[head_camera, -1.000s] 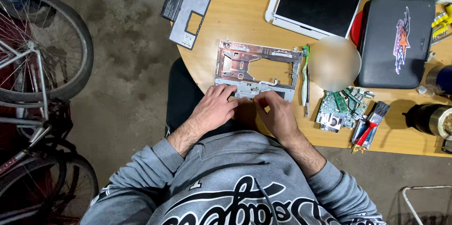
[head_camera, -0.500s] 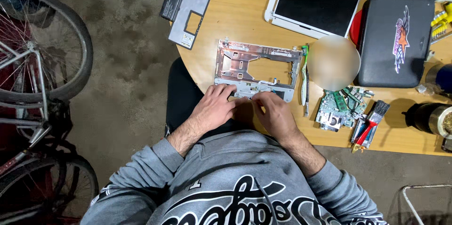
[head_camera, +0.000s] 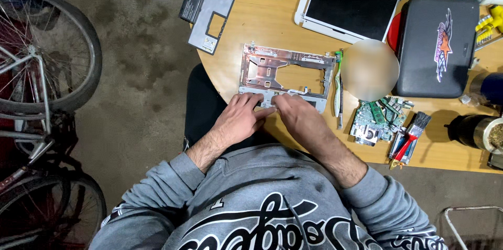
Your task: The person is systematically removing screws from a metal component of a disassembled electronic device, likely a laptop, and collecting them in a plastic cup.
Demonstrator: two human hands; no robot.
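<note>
**Stripped laptop chassis frame under both hands, near edge of round bench**

Item 1. Metal laptop chassis frame (head_camera: 285,77), silver-grey with a large rectangular cut-out, lying flat close to the near edge of the wooden bench (head_camera: 262,19). Its near rail is partly covered by fingers, so what lies under them is hidden.

Item 2. Left hand (head_camera: 238,121), palm down, fingers curled onto the frame's near rail. Right hand (head_camera: 298,119), likewise, fingertips meeting the left at the rail's middle. Whether either grip pinches a small part or merely presses cannot be told.

Item 3. Green-handled toothbrush (head_camera: 338,85), just beside the frame's right end, lying parallel to it.

Item 4. Green circuit board (head_camera: 377,119), right of the toothbrush, with a small paintbrush (head_camera: 416,127) and red-handled pliers (head_camera: 401,148) beside it near the bench edge.

Item 5. Blurred round patch, between frame and case; contents not discernible.

Item 6. Black zipped case (head_camera: 437,46), closed, contents unseen.

Item 7. White-framed screen panel (head_camera: 351,4), far side, top corner cut off.

Item 8. Grey laptop cover plate (head_camera: 212,6), overhanging the bench's left edge.

Item 9. Dark cup (head_camera: 477,132) at the right edge, partly cut off, filled with something greenish.

Item 10. Bicycle wheels (head_camera: 47,46), on the floor left; bare floor between them and the bench.
</note>
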